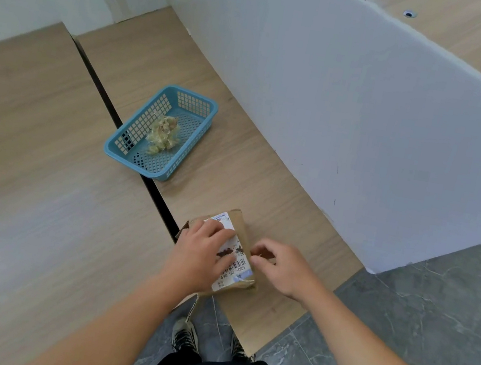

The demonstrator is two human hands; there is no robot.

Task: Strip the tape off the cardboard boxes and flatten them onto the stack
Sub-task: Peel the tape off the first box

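A small brown cardboard box [241, 224] with a white shipping label and barcode lies on the wooden table near its front corner. My left hand [201, 255] rests flat on top of it, fingers spread over the label and holding it down. My right hand [282, 269] is at the box's right side, thumb and forefinger pinching a small brown strip of tape [265, 254] at the edge. Much of the box is hidden under my left hand.
A blue plastic mesh basket [125, 152] holding a crumpled wad of peeled tape [163, 134] sits farther back on the table. A dark gap [104, 95] splits two tabletops. A white partition wall [339, 119] runs along the right. Grey tiled floor lies below.
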